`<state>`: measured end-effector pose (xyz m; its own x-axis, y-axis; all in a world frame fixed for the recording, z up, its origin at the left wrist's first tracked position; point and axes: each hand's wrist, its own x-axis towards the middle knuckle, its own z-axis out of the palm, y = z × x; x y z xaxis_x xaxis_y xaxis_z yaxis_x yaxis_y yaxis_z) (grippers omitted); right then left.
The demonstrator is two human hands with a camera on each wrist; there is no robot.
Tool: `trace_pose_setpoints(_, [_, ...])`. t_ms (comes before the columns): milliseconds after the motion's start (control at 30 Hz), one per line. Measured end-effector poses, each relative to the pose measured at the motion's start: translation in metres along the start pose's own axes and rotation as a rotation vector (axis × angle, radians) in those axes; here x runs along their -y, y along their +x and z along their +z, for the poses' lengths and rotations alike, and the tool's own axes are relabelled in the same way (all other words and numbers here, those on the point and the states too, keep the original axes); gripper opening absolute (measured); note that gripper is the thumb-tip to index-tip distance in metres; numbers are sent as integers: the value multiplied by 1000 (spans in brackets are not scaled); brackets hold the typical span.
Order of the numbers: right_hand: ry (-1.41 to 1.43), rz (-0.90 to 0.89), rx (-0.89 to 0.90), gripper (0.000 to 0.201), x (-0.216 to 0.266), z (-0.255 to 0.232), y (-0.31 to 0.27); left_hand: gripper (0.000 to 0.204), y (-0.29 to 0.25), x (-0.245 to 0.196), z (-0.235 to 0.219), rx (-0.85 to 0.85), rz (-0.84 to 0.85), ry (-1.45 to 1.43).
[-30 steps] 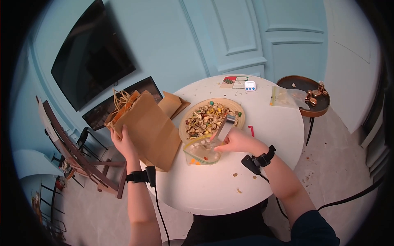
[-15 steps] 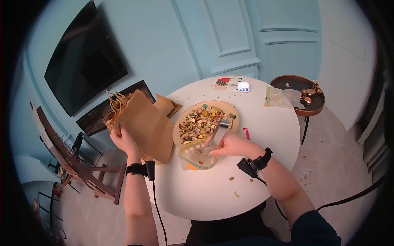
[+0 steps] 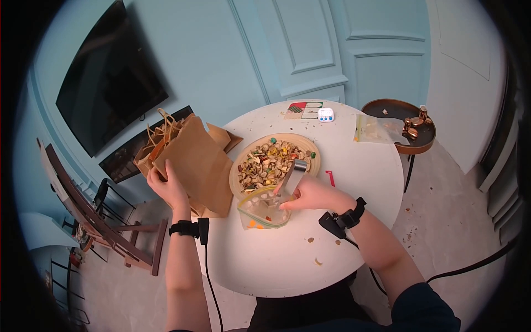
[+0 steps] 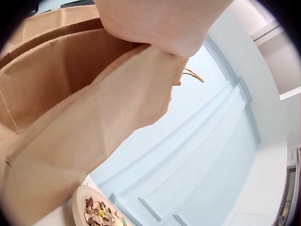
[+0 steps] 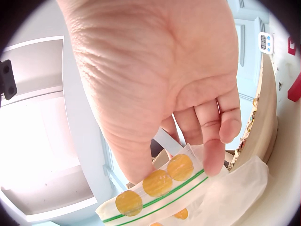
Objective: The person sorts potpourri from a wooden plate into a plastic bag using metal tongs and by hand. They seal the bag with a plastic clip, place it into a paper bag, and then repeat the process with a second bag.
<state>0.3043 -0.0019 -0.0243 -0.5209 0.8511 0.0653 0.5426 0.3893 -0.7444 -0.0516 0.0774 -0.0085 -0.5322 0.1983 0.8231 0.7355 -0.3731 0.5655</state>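
Observation:
My left hand [image 3: 170,191] grips the upper edge of a large brown paper bag [image 3: 202,166], thumb on the near side. Its open mouth shows in the left wrist view, partly covered by the hand. At the table's middle, my right hand [image 3: 318,195] holds metal tongs [image 3: 298,166] with the bent end up. The fingertips are right at the rim of an open clear zip bag [image 3: 263,213] with round orange spots. Behind the zip bag, a round wooden plate [image 3: 316,169] bears dried mushroom-like slices [image 3: 265,166] mixed with yellow, red and green bits. The tongs' tips are hidden.
A white timer [image 3: 326,114] and a printed card [image 3: 304,110] lie at the back of the round white table [image 3: 354,232]. Another clear zip bag [image 3: 373,130] overhangs the right edge beside a dark side table [image 3: 387,105]. A red piece [image 3: 331,178] lies right of the plate.
The left hand has shifted on the paper bag's edge, and the bag's front stands flatter than half a second ago. The right hand stays at the zip bag; the view has turned slightly.

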Motion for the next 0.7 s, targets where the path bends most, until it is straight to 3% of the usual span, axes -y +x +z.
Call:
trace_pose_setpoints(100, [40, -47, -32, 42, -8, 7, 3, 38, 0, -5, -7, 46, -9, -5])
trace_pose_setpoints(133, [81, -125, -122, 35, -11, 10, 3, 39, 0, -7, -10, 92, -23, -16])
trace_pose_setpoints(167, [121, -205, -213, 49, -12, 11, 3, 39, -1, -9, -11, 91, -23, -15])
trace_pose_setpoints(200, [121, -206, -213, 49, -8, 9, 2, 40, -2, -12, -11, 83, -6, -1])
trace_pose_setpoints(233, [56, -118, -118, 35, -3, 3, 1, 42, -3, -16, -12, 75, 12, 12])
trace_pose_setpoints(267, [-9, -30, -25, 42, -1, 1, 0, 42, -4, -19, -13, 74, 13, 12])
trace_pose_setpoints(700, [-28, -38, -21, 43, -2, 1, 0, 53, -5, -28, -20, 62, 41, 26])
